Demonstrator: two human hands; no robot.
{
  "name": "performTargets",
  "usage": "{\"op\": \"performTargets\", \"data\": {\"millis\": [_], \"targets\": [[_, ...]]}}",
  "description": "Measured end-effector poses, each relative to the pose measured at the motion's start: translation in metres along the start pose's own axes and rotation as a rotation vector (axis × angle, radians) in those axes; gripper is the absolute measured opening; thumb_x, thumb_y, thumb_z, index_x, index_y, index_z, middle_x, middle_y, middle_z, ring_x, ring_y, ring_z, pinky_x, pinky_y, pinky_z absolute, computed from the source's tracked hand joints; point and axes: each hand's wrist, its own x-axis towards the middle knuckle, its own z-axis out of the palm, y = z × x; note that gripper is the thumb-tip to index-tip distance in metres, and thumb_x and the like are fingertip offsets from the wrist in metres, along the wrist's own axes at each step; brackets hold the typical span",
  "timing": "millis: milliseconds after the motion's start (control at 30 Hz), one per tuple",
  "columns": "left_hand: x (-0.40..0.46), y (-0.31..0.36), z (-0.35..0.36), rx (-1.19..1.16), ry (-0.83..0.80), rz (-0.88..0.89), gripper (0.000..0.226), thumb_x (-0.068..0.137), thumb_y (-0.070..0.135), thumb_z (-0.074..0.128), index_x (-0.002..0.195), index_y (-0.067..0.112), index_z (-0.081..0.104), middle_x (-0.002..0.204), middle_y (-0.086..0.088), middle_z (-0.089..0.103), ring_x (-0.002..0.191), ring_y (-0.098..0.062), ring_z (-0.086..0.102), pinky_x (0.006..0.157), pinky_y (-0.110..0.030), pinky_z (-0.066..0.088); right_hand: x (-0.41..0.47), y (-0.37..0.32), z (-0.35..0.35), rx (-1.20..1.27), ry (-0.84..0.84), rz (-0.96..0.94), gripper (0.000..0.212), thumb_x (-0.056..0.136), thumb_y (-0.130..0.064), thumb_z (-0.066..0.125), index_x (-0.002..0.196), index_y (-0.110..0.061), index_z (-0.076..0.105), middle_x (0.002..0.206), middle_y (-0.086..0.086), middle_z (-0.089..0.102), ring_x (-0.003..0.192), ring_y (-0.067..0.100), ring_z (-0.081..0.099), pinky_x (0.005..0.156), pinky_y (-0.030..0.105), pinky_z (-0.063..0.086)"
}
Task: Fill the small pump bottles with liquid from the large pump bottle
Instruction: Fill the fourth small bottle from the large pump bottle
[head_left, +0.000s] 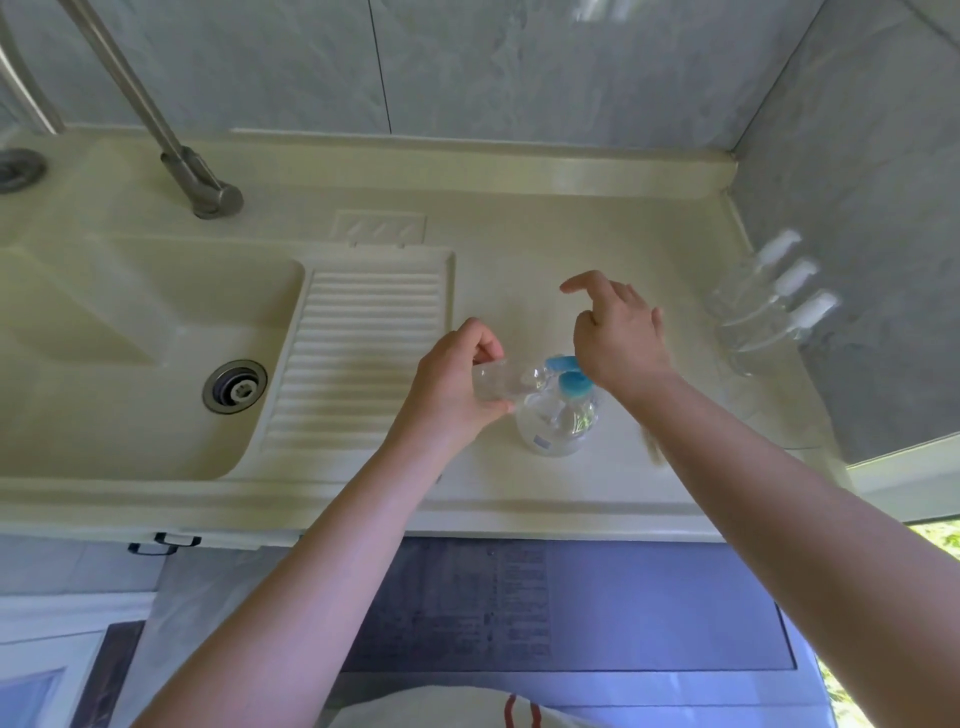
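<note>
Head view looks down over both forearms to a cream countertop (597, 483), and everything below is placed by the large pump bottle (558, 423) that stands upright on it. Just left of this clear bottle, the left hand (457, 384) curls its fingers and thumb round a small clear bottle (506, 382), holding it on its side with the open neck turned toward the blue pump head (571, 376). Directly above the pump, the right hand (621, 332) hovers with its palm over the blue top; the index finger stretches forward and the other fingers bend loosely, gripping nothing, and whether the palm touches the pump cannot be told. Far left of the bottle lie a ribbed draining board (363, 364) and a sink (135, 358) with a metal drain. Beyond and to the right, three small pump bottles (769, 306) with white tops stand by the grey wall, blurred. Farther back to the left rises a metal tap (202, 182).
</note>
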Motion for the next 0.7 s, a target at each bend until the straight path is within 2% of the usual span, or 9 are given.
{"op": "performTargets", "data": {"millis": [67, 167, 267, 400, 533, 633, 700], "targets": [[0.0, -0.001, 0.0, -0.008, 0.001, -0.01, 0.047, 0.062, 0.008, 0.086, 0.091, 0.023, 0.052, 0.094, 0.009, 0.059, 0.087, -0.003, 0.057, 0.07, -0.008, 0.041, 0.0, -0.002, -0.002, 0.003, 0.003, -0.02, 0.056, 0.084, -0.001, 0.036, 0.129, -0.03, 0.052, 0.137, 0.002, 0.053, 0.141, 0.033, 0.033, 0.117, 0.058, 0.018], [0.001, -0.002, 0.001, 0.006, 0.001, 0.003, 0.047, 0.062, 0.007, 0.086, 0.091, 0.022, 0.052, 0.095, 0.007, 0.06, 0.088, -0.007, 0.057, 0.07, -0.01, 0.041, -0.006, -0.004, 0.004, -0.04, -0.002, -0.027, 0.055, 0.087, -0.001, 0.033, 0.129, -0.032, 0.052, 0.144, -0.003, 0.049, 0.146, 0.031, 0.025, 0.12, 0.054, 0.012], [0.002, -0.002, 0.002, 0.027, -0.009, 0.011, 0.047, 0.062, 0.007, 0.086, 0.092, 0.02, 0.053, 0.096, 0.003, 0.061, 0.088, -0.011, 0.058, 0.072, -0.014, 0.043, -0.009, -0.002, 0.008, -0.026, 0.015, -0.004, 0.051, 0.09, -0.003, 0.033, 0.127, -0.031, 0.053, 0.144, -0.001, 0.05, 0.147, 0.03, 0.024, 0.121, 0.051, 0.01], [0.002, -0.001, 0.0, 0.036, -0.015, 0.027, 0.046, 0.063, 0.007, 0.085, 0.092, 0.02, 0.052, 0.097, 0.003, 0.06, 0.089, -0.011, 0.058, 0.072, -0.011, 0.041, -0.008, 0.004, 0.004, 0.054, 0.038, 0.007, 0.048, 0.086, -0.011, 0.031, 0.126, -0.027, 0.052, 0.131, 0.004, 0.056, 0.139, 0.034, 0.035, 0.117, 0.058, 0.018], [0.001, -0.001, -0.001, 0.03, -0.003, 0.037, 0.046, 0.063, 0.008, 0.086, 0.093, 0.02, 0.053, 0.097, 0.004, 0.06, 0.089, -0.008, 0.057, 0.072, -0.007, 0.039, -0.009, 0.001, -0.001, 0.118, 0.049, -0.017, 0.048, 0.086, -0.007, 0.034, 0.127, -0.023, 0.054, 0.112, 0.003, 0.055, 0.13, 0.038, 0.043, 0.113, 0.059, 0.024], [0.002, -0.001, 0.0, 0.017, -0.007, 0.028, 0.045, 0.064, 0.007, 0.085, 0.092, 0.02, 0.052, 0.097, 0.004, 0.06, 0.09, -0.008, 0.057, 0.072, -0.009, 0.041, -0.01, -0.001, 0.003, 0.016, 0.032, -0.043, 0.052, 0.087, -0.002, 0.032, 0.129, -0.025, 0.053, 0.129, 0.003, 0.056, 0.141, 0.033, 0.034, 0.119, 0.054, 0.015], [0.003, -0.001, 0.0, 0.017, -0.011, 0.024, 0.045, 0.064, 0.007, 0.084, 0.092, 0.021, 0.052, 0.098, 0.003, 0.06, 0.09, -0.009, 0.058, 0.073, -0.011, 0.042, -0.009, -0.003, 0.004, -0.002, 0.037, -0.032, 0.055, 0.086, 0.001, 0.033, 0.129, -0.027, 0.054, 0.135, 0.0, 0.055, 0.142, 0.032, 0.034, 0.12, 0.051, 0.017]]}}
